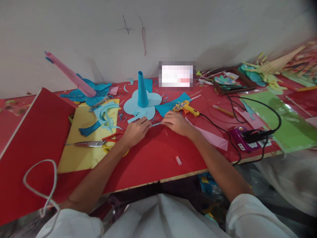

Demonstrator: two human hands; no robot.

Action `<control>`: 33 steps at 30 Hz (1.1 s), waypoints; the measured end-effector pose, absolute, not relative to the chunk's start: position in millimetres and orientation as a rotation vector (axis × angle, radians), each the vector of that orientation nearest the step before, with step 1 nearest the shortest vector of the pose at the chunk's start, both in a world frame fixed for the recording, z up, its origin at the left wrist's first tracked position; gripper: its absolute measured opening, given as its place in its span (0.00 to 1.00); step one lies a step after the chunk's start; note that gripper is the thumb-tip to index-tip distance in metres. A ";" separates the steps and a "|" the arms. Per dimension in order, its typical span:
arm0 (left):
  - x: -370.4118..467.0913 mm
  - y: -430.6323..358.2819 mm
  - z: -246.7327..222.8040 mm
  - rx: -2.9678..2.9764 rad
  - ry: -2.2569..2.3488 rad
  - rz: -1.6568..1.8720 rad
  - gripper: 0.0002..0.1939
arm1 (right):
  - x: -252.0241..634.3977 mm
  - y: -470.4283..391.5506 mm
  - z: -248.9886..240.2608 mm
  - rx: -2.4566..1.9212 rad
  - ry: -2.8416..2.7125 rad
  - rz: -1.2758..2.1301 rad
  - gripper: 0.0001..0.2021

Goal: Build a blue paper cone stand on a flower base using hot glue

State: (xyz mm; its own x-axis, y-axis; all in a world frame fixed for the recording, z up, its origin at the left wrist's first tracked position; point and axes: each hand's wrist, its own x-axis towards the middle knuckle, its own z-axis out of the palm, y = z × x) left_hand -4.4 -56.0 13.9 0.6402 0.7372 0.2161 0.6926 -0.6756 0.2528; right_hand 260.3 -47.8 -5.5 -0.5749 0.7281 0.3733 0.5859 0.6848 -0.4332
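Low over the red tabletop, my left hand (137, 133) and my right hand (177, 123) face each other with fingers closed. A thin pale blue strip (156, 124) runs between them, its ends hidden under my fingertips. Just beyond stands a blue paper cone (142, 91) on a light blue petal-shaped paper base (155, 98). A yellow glue gun (189, 107) lies behind my right hand, near a blue paper piece (168, 106). Scissors (90, 144) with red and yellow handles rest left of my left hand.
Yellow paper (74, 155) with blue scraps lies left. A pink paper cone (71, 74) leans behind it. At right are a pink paper strip (213, 137), a purple power box (240, 137) with black cords, green sheets (284, 122) and a tray (247, 86). A small pink piece (178, 160) lies near the front edge.
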 end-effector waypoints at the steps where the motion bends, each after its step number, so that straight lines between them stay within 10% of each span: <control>1: -4.3 -56.0 14.3 2.712 1.188 0.451 0.14 | 260.4 -47.8 -5.6 -1.009 -2.367 0.357 0.21; 33: -4.8 -55.4 11.6 2.701 1.188 0.472 0.14 | 264.2 -46.0 -4.5 -0.967 -2.278 0.383 0.11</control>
State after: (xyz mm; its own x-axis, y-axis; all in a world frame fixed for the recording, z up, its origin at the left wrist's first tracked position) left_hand -4.8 -55.4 11.6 0.6361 0.7387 0.2230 0.6904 -0.6739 0.2630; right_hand 264.2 -46.0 -4.5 -0.5345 0.7248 0.4348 0.5428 0.6887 -0.4807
